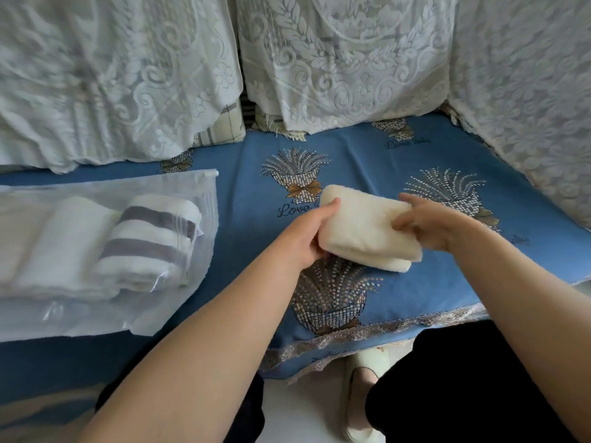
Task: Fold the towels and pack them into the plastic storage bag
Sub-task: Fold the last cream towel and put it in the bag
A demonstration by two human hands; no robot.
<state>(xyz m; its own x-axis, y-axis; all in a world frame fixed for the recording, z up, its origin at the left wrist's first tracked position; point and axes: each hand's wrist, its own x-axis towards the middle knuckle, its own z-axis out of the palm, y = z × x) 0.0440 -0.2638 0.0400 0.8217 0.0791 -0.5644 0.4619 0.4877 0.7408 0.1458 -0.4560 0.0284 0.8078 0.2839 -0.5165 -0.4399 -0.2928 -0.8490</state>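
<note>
A folded cream towel (pixel 364 228) is held just above the blue sofa cover in the middle of the view. My left hand (pixel 307 238) grips its left end, thumb on top and fingers underneath. My right hand (pixel 428 222) pinches its right side with curled fingers. To the left lies the clear plastic storage bag (pixel 179 302), its mouth facing right. Inside it are a white towel with grey stripes (pixel 150 241) and a plain white towel (pixel 64 244), both folded.
The blue patterned sofa cover (pixel 399 167) spreads under everything, with its lace front edge (pixel 367 334) near my knees. White lace-draped cushions (pixel 335 65) line the back and right side. A slippered foot (pixel 361 398) stands on the floor below.
</note>
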